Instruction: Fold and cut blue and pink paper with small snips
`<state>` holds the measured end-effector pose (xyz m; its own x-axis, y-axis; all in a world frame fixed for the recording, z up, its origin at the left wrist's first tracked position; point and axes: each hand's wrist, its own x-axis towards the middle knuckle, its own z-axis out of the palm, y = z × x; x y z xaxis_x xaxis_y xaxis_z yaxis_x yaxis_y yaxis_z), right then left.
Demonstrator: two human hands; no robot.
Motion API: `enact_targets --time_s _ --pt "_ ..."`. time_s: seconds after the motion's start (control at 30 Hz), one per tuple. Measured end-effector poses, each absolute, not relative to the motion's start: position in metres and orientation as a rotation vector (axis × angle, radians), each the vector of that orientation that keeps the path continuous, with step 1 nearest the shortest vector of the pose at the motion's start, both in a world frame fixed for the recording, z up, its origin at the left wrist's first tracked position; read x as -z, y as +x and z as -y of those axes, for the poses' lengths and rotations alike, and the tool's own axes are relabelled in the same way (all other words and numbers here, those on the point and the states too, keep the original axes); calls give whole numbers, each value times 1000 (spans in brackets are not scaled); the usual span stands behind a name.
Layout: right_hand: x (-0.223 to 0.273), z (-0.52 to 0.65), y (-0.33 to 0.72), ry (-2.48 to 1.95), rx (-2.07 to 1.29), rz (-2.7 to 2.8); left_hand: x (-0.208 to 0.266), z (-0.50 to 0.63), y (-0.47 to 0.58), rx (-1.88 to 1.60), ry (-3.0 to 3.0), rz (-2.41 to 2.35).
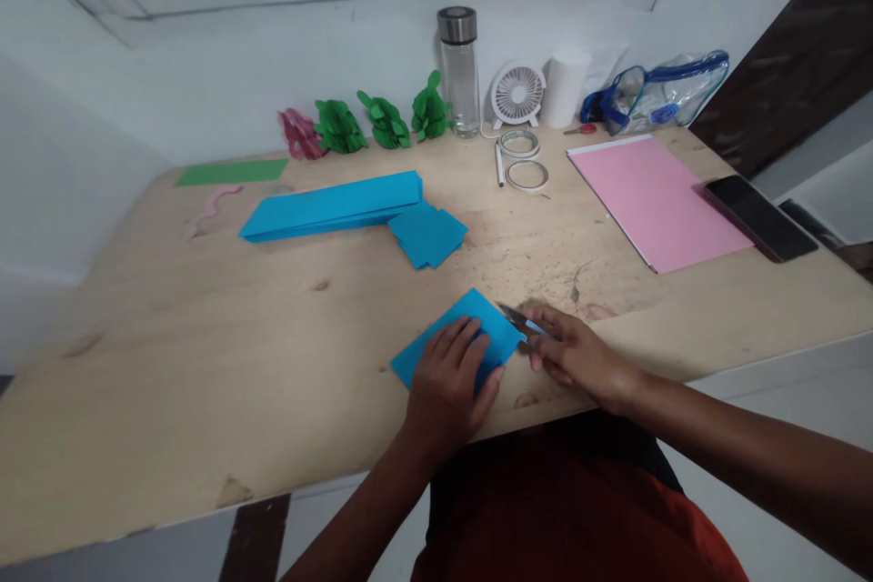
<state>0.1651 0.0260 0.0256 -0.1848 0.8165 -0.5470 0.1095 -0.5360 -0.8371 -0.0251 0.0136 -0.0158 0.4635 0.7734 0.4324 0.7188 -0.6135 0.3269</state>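
Note:
Under my left hand (pixel 450 379) lies a blue folded sheet of paper (pixel 470 307) near the table's front edge. The left fingers lie flat on it, slightly apart. My right hand (pixel 576 355) is closed around a pair of scissors (pixel 519 320), whose blades point left at the paper's right corner. Whether the blades touch the paper I cannot tell. Farther back are a stack of small blue paper squares (pixel 428 236) and long folded blue paper strips (pixel 334 205).
A pink paper stack (pixel 672 205) and a phone (pixel 760 216) are at right. Along the wall stand green paper figures (pixel 387 120), a pink one (pixel 300 135), a glass bottle (pixel 462 82), a small fan (pixel 518 95) and a clear pouch (pixel 672 91). Tape rolls (pixel 526 175) lie before the fan.

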Motion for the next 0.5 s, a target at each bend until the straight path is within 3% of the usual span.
enact_targets --time_s 0.5 --pt "-29 -26 169 -1444 -1947 845 2 -17 -9 -675 2632 -1493"
